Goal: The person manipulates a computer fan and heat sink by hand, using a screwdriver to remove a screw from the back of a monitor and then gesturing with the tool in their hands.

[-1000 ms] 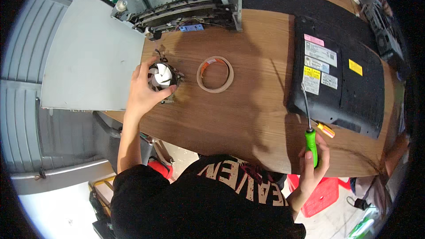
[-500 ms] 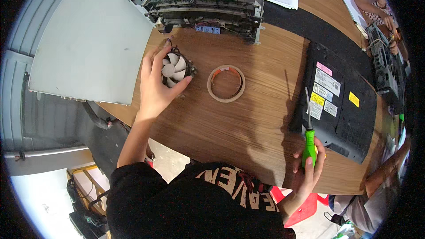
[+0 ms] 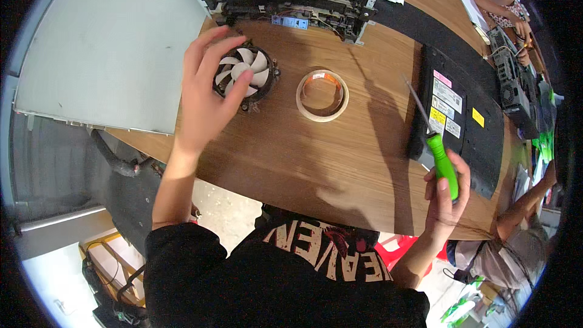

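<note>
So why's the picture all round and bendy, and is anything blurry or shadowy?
In the head view, the wide fisheye lens bends straight edges, like the table's, and the corners are black; in the head view, the left hand looks slightly smeared; also in the head view, a long shadow lies between the tape roll and black device.

- I see a black T-shirt (image 3: 261, 291) with short sleeves (image 3: 182, 249).
- Big, chunky cream letters (image 3: 300, 236) run across its front.
- A dark red shape (image 3: 332, 237) sits among them.
- The left hand (image 3: 209, 91) and right hand (image 3: 447, 191) are bare.
</note>
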`<control>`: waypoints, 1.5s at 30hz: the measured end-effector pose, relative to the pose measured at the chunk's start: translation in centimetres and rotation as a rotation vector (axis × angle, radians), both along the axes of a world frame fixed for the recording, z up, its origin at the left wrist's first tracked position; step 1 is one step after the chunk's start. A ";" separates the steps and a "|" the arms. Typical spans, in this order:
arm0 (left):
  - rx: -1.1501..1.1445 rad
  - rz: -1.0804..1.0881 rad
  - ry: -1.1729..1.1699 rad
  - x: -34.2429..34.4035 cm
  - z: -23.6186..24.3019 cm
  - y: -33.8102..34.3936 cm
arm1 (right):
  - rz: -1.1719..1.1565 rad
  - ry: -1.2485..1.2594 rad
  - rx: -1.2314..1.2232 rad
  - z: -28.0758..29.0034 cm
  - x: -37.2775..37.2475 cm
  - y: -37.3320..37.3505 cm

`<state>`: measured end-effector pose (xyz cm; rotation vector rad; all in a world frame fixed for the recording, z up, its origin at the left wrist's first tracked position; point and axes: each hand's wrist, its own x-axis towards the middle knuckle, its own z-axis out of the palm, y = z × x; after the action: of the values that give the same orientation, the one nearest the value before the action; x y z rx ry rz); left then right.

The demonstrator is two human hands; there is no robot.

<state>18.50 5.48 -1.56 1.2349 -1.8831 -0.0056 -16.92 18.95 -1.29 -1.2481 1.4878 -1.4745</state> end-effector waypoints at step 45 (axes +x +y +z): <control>-0.206 -0.182 -0.356 -13.3 4.2 -6.6 | -0.571 -0.373 -0.301 -1.7 -9.0 5.4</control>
<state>5.20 -1.09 2.62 0.9669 -2.2338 0.3222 -25.92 24.31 -2.97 -0.6577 1.4604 -2.2317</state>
